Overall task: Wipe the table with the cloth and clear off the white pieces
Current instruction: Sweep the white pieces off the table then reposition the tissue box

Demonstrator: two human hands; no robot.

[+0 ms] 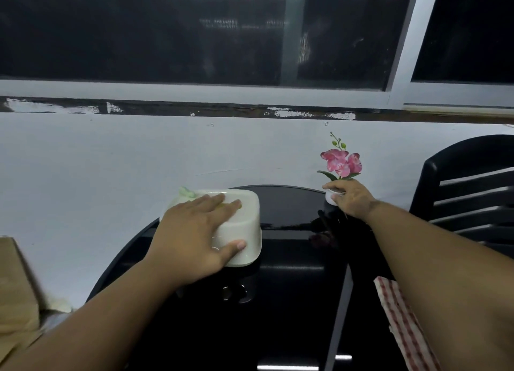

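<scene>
A cream-white plastic box [244, 220] stands on the glossy black round table [292, 301], left of centre. My left hand [197, 231] lies over its top and near side, fingers spread and thumb pressed on its front wall. At the table's far right, my right hand [351, 201] closes around a small white pot [331, 198] holding a pink artificial orchid [342, 163]. A red-and-white checked cloth [400, 317] lies at the table's right edge, partly hidden under my right forearm.
A white wall and dark windows lie behind the table. A black slatted plastic chair [470, 187] stands at the right. A cardboard box [16, 287] sits at the lower left, beside the table. Something pale green [187, 192] pokes out behind the cream box.
</scene>
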